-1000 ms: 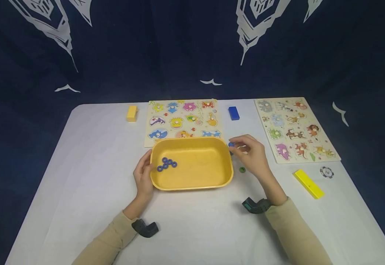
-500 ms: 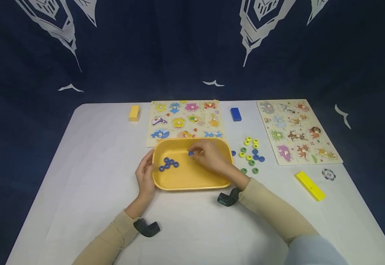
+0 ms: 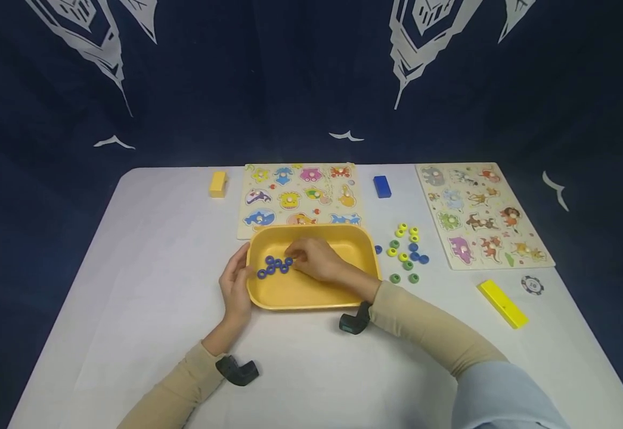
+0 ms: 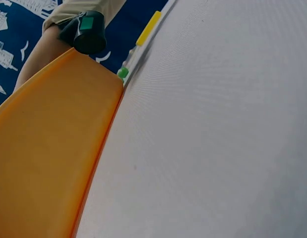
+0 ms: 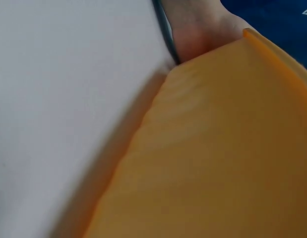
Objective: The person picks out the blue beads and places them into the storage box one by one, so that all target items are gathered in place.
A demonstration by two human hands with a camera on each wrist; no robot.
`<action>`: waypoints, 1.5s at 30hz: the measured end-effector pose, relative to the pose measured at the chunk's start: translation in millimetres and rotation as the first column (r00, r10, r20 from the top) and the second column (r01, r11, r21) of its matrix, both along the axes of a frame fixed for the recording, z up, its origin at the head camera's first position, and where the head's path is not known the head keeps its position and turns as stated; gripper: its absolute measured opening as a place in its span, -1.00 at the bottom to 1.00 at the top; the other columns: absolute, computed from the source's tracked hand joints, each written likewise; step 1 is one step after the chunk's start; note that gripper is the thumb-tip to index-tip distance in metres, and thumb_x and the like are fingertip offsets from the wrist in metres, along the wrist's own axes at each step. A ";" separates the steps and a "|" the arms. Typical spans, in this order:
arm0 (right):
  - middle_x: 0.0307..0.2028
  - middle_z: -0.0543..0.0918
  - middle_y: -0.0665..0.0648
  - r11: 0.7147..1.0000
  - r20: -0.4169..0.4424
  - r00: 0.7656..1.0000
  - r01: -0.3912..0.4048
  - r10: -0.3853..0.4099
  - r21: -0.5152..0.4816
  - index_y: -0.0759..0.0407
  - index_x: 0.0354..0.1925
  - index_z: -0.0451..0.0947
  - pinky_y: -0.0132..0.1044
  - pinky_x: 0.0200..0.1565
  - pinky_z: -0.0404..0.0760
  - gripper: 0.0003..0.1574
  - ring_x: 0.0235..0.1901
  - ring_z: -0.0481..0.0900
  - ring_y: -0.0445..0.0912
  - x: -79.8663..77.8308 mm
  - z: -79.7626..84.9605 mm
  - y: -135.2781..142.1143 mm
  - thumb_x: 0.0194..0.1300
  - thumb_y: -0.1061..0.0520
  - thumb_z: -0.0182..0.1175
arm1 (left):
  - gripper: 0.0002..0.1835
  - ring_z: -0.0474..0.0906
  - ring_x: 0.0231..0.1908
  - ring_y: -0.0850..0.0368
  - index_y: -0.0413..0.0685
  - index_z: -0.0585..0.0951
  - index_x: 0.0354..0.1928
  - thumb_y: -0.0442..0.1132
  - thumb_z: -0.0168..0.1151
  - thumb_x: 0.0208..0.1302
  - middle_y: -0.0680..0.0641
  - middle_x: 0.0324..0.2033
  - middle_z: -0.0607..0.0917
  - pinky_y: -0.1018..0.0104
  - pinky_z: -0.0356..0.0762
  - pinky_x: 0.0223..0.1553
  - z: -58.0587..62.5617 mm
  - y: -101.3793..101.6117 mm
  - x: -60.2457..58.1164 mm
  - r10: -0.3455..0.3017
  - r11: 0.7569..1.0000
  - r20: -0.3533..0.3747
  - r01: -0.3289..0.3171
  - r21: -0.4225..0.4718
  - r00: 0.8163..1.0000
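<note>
A yellow tray sits at mid-table in the head view. At its left end my left hand grips the rim, thumb over the edge. Inside, several blue ring beads lie grouped toward the left. My right hand reaches into the tray from the right with bent fingers, pinching a blue bead beside that group. Both wrist views show mostly the outer wall of the tray and the white table; the right fingers are hidden there.
Several yellow beads, green beads and blue beads lie right of the tray. Two animal puzzle boards are behind and right. Blue block, orange-yellow block, long yellow block and a poker chip lie around.
My right hand took a blue bead from right of the tray and carried it left, over the rim, down to the other blue beads. My left hand stays on the tray.
</note>
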State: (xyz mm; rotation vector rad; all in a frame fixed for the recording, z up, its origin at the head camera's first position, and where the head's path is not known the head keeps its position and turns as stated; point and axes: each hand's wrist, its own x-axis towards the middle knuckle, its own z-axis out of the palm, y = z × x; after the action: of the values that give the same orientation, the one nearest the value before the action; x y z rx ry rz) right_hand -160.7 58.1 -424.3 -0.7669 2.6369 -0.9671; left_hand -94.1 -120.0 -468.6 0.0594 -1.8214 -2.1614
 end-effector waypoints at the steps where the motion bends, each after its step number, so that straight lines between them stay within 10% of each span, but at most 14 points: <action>1: -0.26 0.63 0.07 1.000 -0.005 1.000 0.008 -0.009 -0.012 0.19 -0.20 0.59 -0.41 -0.23 0.56 -0.69 -0.30 0.54 -0.17 1.1 2.1 1.7 -0.02 0.29 0.21 | -0.51 0.39 0.07 -0.06 -0.14 0.41 0.13 -0.49 -0.17 0.12 -0.18 0.08 0.46 0.26 0.44 0.07 0.2 0.3 0.0 0.001 1.000 0.003 -0.001 -0.002 1.000; 10: -0.35 0.61 -0.03 0.948 -0.185 0.960 0.151 -0.208 -0.281 0.12 -0.19 0.59 -0.38 -0.45 0.51 -0.75 -0.42 0.46 -0.24 20.3 25.5 46.9 0.09 0.12 0.21 | -0.51 0.37 0.06 -0.16 -0.26 0.36 0.15 -0.54 -0.19 0.12 -0.24 0.10 0.43 0.22 0.44 0.07 11.5 3.4 5.2 0.004 1.000 0.037 -0.004 -0.024 0.999; 19: -0.35 0.61 0.06 0.776 -0.254 0.769 0.444 -0.587 -0.448 0.16 -0.22 0.59 -0.51 -0.48 0.42 -0.74 -0.41 0.46 -0.23 23.9 12.9 127.2 0.07 0.11 0.24 | -0.51 0.43 0.01 0.01 -0.14 0.41 0.14 -0.49 -0.15 0.12 -0.17 0.08 0.46 0.38 0.48 0.02 -0.9 -0.9 -0.7 0.019 0.999 0.006 -0.018 -0.031 1.000; 23: -0.32 0.61 0.05 0.739 -0.227 0.723 0.541 -0.653 -0.403 0.14 -0.19 0.58 -0.50 -0.45 0.37 -0.70 -0.41 0.42 -0.22 24.8 0.5 146.7 0.06 0.08 0.24 | -0.51 0.42 0.03 0.01 -0.12 0.41 0.14 -0.49 -0.16 0.12 -0.15 0.08 0.46 0.37 0.47 0.04 -0.5 -1.8 -0.5 0.006 1.000 0.012 -0.006 -0.015 1.000; 34: -0.38 0.59 0.05 0.812 -0.280 0.763 0.538 -0.583 -0.225 0.12 -0.19 0.59 -0.40 -0.49 0.36 -0.69 -0.46 0.41 -0.14 21.0 -31.0 150.8 0.04 0.08 0.27 | -0.50 0.34 0.08 -0.16 -0.29 0.33 0.17 -0.53 -0.21 0.13 -0.24 0.11 0.41 0.24 0.42 0.09 18.5 4.6 7.6 -0.009 1.000 0.045 0.010 -0.023 0.999; 45: -0.27 0.64 0.10 0.830 -0.380 0.760 0.557 -0.527 -0.038 0.10 -0.22 0.61 -0.18 -0.32 0.44 -0.70 -0.30 0.47 -0.03 18.4 -41.3 145.4 0.03 0.05 0.22 | -0.51 0.40 0.03 -0.03 -0.12 0.41 0.14 -0.50 -0.16 0.13 -0.16 0.08 0.45 0.32 0.46 0.06 -1.3 0.2 -0.4 -0.002 1.000 0.020 0.002 0.005 1.000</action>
State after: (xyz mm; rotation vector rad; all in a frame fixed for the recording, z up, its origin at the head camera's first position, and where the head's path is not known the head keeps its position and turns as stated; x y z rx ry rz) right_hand -142.3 203.5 -465.6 -0.1521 3.3191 -0.8974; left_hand -94.6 -119.8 -469.8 0.0809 -1.8278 -2.1748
